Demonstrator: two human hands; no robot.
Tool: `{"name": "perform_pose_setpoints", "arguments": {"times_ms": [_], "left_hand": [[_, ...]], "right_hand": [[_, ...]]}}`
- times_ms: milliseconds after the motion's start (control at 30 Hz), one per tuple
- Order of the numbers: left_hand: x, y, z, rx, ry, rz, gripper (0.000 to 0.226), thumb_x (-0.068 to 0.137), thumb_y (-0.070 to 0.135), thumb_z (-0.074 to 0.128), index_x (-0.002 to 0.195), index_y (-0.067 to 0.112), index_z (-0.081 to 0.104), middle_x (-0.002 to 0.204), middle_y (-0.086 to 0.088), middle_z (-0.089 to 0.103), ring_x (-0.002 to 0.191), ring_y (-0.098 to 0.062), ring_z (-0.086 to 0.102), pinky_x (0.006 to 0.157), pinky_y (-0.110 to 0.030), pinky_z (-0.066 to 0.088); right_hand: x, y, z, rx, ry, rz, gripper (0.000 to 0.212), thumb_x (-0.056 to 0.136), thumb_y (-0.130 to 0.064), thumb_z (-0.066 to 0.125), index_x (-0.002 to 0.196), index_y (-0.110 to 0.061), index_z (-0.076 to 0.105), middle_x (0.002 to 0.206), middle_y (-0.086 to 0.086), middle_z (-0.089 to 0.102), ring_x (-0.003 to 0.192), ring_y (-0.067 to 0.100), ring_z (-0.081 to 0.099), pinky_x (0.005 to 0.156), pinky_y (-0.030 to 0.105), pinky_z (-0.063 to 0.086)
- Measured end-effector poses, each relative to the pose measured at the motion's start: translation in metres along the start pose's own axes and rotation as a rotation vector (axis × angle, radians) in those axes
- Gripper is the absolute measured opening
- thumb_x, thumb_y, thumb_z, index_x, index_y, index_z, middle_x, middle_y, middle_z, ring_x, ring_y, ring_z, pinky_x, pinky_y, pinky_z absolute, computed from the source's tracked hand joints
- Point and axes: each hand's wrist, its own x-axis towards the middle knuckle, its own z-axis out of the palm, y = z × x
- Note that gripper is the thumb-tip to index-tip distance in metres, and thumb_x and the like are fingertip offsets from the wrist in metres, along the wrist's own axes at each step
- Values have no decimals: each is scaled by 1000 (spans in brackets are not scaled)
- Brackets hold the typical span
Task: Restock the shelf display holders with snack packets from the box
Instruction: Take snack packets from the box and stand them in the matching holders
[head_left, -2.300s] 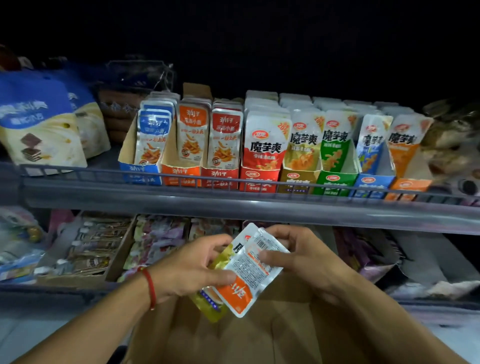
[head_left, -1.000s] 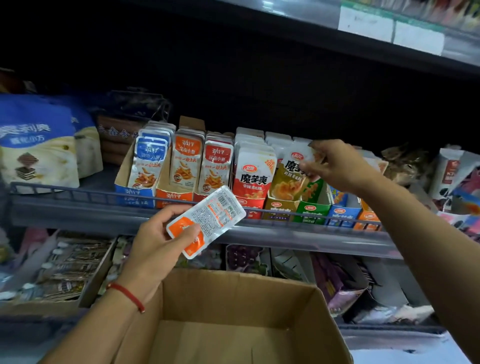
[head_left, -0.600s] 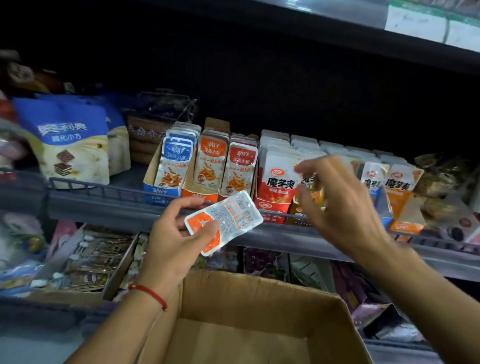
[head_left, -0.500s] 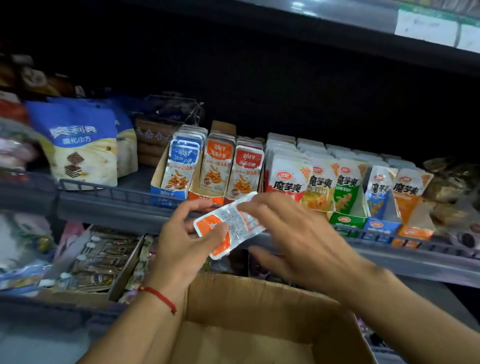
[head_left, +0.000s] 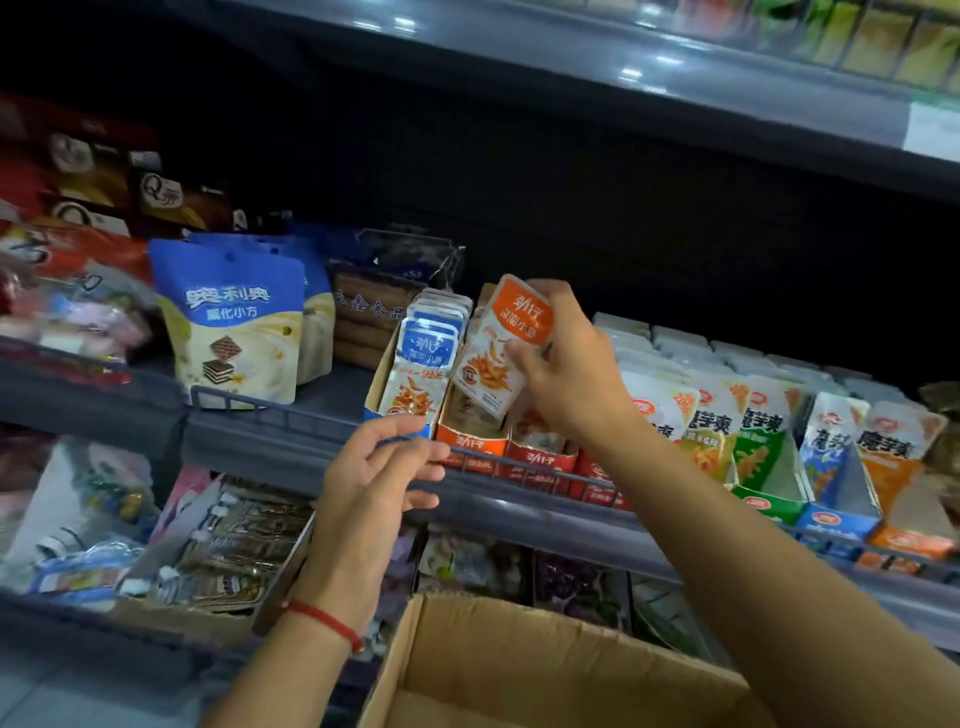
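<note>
Orange-topped snack packet (head_left: 501, 345) pinched upright in the right hand (head_left: 563, 371), thumb across its lower front, fingers curled behind; bottom edge just above the orange display holder (head_left: 470, 441), lower corner overlapping the packets already standing there. Cannot tell whether touching them or just clear. Blue display holder (head_left: 397, 413) immediately left, packed with blue-topped packets (head_left: 428, 353). Red display holder (head_left: 540, 457) immediately right, its contents almost wholly hidden behind the right hand and wrist. Left hand (head_left: 371, 480) lower down, in front of the shelf rail (head_left: 291, 413), fingers loosely spread and holding nothing; red string bracelet (head_left: 324, 621) at the wrist. Further right, a row of holders with konjac snack packets (head_left: 753, 421), the nearest partly covered by the right forearm, the farthest blurred. Cardboard box (head_left: 524, 660) at the bottom, cut off by the lower edge, inside mostly out of sight. Blue-and-white wafer bag (head_left: 236, 322) to the left on the same shelf; beyond it, smeared red and dark packs, print unreadable. Lower shelf tray (head_left: 228, 551) of small wrapped items dim and indistinct. Upper shelf (head_left: 571, 57) overhead, its goods cropped and out of focus.
</note>
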Motion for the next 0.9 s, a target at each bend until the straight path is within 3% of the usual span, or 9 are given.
{"name": "perform_pose_setpoints", "arguments": {"times_ms": [67,233,333,433,533,633,733,900], "left_hand": [[3,-1,-1,19,-2,-13,18,94,11,65,112,12,68,94,-10,78,98,-37,70,75,-40,58],[8,1,-3,84,16,-17,18,91,11,69,107,18,69,90,-8,78,93,-34,71,75,-41,58],[13,2,-4,123,29,-24,18,91,10,70,105,20,68,90,-6,78,90,-30,71,76,-41,59],[16,-2,-5,251,51,26,17,91,15,71,101,29,68,92,2,77,90,-15,70,78,-35,59],[13,-5,-3,554,44,174,18,90,22,71,101,35,65,103,18,68,98,2,62,89,-29,54],[11,-9,-1,831,2,306,26,91,24,69,115,33,64,122,19,55,120,-1,46,103,-30,43],[14,-13,0,1004,-16,350,41,91,29,68,131,29,62,143,11,48,138,-8,36,117,-43,37],[21,-16,0,1137,-22,470,47,88,32,70,135,32,60,144,8,50,141,-15,39,120,-53,29]], "right_hand": [[17,5,7,-13,2,68,44,102,-14,59,142,-22,42,118,-4,62,110,15,64,74,18,52],[38,12,11,-71,-4,169,41,102,-17,60,140,-23,45,128,2,64,112,18,65,84,34,59],[44,12,4,-83,28,234,37,101,-19,61,135,-27,48,119,-1,65,108,21,68,84,42,62],[42,9,9,-188,-1,219,37,100,-16,60,134,-26,48,120,2,63,107,23,66,86,45,61],[39,10,22,-257,-96,220,41,99,-13,61,137,-20,50,123,4,62,105,20,62,82,35,56],[39,15,35,-303,-160,236,42,97,-13,65,137,-22,54,125,7,65,112,25,66,86,38,57],[44,21,43,-411,-140,225,38,99,-17,63,135,-23,55,124,8,66,111,29,67,90,45,60],[52,29,49,-640,-54,141,40,96,-24,66,135,-23,56,128,9,63,117,31,62,89,49,58]]}}
